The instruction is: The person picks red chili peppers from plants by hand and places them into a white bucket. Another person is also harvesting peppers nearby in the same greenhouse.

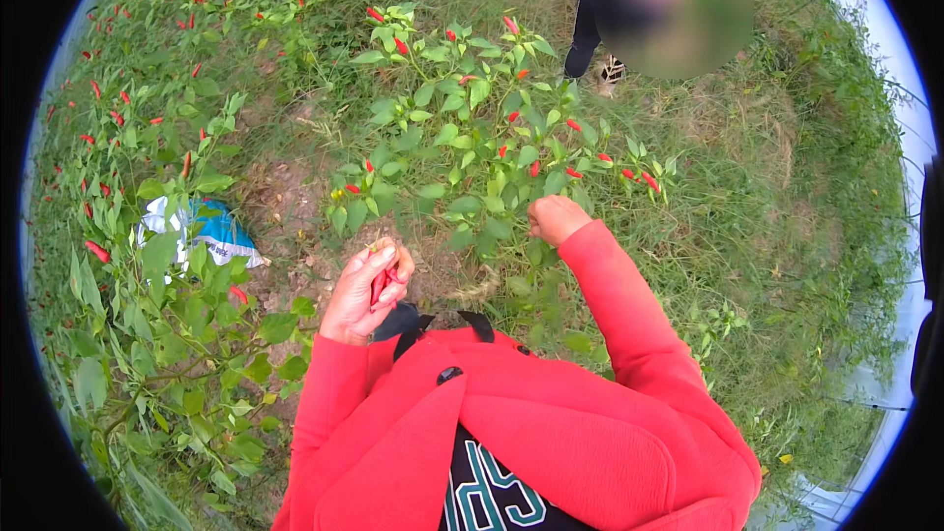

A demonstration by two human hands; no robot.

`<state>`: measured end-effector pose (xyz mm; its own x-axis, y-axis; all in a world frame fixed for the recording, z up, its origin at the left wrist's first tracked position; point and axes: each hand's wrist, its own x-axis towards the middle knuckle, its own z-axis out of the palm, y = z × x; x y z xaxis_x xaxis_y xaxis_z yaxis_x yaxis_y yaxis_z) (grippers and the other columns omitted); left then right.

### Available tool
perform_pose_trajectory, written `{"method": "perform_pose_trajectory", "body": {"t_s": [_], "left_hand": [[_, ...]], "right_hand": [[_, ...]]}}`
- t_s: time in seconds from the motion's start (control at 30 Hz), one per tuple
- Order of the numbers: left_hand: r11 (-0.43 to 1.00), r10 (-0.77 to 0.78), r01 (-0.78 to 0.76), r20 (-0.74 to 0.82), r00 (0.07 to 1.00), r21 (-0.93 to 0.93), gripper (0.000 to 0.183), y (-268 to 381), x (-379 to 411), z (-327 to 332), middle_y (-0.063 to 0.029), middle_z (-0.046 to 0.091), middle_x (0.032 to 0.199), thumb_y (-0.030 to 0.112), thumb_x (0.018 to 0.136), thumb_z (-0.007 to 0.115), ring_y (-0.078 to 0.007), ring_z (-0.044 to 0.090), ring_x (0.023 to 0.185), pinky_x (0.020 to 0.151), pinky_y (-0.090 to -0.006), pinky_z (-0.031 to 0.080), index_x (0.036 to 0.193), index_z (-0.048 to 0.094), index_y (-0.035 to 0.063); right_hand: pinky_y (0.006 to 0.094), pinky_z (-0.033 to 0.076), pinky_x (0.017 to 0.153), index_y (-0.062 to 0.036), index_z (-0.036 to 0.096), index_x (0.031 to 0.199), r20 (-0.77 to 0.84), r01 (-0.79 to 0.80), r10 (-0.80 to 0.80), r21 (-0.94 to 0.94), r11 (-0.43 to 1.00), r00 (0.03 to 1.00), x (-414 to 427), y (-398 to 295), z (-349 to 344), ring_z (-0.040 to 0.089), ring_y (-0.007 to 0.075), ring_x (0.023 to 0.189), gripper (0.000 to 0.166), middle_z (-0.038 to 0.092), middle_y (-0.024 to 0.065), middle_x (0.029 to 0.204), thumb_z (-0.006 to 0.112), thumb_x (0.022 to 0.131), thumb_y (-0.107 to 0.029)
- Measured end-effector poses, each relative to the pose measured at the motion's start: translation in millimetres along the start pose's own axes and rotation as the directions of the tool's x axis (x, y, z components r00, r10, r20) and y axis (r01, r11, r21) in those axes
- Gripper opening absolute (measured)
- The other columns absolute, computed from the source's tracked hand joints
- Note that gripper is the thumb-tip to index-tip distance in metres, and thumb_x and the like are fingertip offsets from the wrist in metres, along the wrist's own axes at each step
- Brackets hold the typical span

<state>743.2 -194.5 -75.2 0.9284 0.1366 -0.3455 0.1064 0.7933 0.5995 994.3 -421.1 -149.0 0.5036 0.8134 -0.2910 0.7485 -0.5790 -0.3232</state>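
My left hand (369, 287) is closed around several red chili peppers (378, 286), low in front of my body. My right hand (557, 220) is curled at the lower right edge of a chili pepper plant (479, 140), against its leaves; whether anything is between its fingers is hidden. That plant bears several ripe red chilies, among them a red chili (650, 181) at its right side and a red chili (400, 46) near its top.
A blue and white plastic bag (221, 228) lies on the ground at the left, partly behind leaves. More chili plants (184, 361) crowd the left side. A co-worker (586, 22) stands beyond the plant at the top. Grass and weeds (767, 214) cover the right, beside plastic sheeting (911, 236).
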Motion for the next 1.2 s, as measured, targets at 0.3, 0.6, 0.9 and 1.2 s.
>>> {"method": "perform_pose_trajectory", "body": {"t_s": [0.3, 0.6, 0.9, 1.2], "left_hand": [[0.998, -0.017, 0.022, 0.079, 0.997, -0.066, 0.019, -12, 9, 18, -0.0055, 0.052, 0.075, 0.019, 0.098, 0.051, -0.0038, 0.038, 0.045, 0.040, -0.0167, 0.029, 0.084, 0.053, 0.0071], [0.997, 0.018, -0.019, 0.018, 1.000, 0.073, 0.017, -39, 30, 46, -0.0010, 0.054, 0.074, 0.024, 0.098, 0.055, -0.0052, 0.044, 0.052, 0.047, -0.0199, 0.037, 0.095, 0.054, 0.0076], [1.000, -0.001, 0.002, 0.067, 0.998, -0.005, 0.033, 2, 51, 11, -0.0029, 0.052, 0.070, 0.030, 0.102, 0.045, -0.0050, 0.036, 0.045, 0.044, -0.0188, 0.031, 0.111, 0.059, 0.0015], [0.993, -0.013, 0.019, 0.056, 0.998, -0.117, 0.033, 97, 106, -73, -0.0040, 0.053, 0.075, 0.030, 0.102, 0.045, -0.0048, 0.035, 0.044, 0.043, -0.0184, 0.030, 0.114, 0.059, 0.0025]], "right_hand": [[0.0251, 0.047, 0.072, -0.0008, 0.063, 0.103, -0.223, 0.223, -0.027, 0.947, 0.231, 0.974, -12, -52, -83, 0.055, 0.0075, 0.076, 0.015, 0.062, -0.0005, 0.085, 0.062, 0.091, -0.009], [0.0239, 0.051, 0.071, 0.0000, 0.062, 0.104, -0.282, 0.283, -0.034, 0.959, 0.032, 0.959, -19, -140, -35, 0.063, 0.0099, 0.075, 0.014, 0.064, 0.0015, 0.086, 0.062, 0.090, -0.005], [0.0243, 0.049, 0.056, -0.0005, 0.067, 0.095, -0.299, 0.190, 0.165, 0.858, 0.477, 0.940, 61, -52, -78, 0.062, 0.0083, 0.062, 0.023, 0.069, 0.0048, 0.078, 0.055, 0.096, -0.020], [0.0377, 0.055, 0.062, 0.0022, 0.067, 0.081, 0.500, -0.659, 0.464, 0.344, 0.669, 0.731, 199, -5, -56, 0.066, 0.0201, 0.056, 0.039, 0.068, 0.0088, 0.066, 0.060, 0.092, -0.035]]}}
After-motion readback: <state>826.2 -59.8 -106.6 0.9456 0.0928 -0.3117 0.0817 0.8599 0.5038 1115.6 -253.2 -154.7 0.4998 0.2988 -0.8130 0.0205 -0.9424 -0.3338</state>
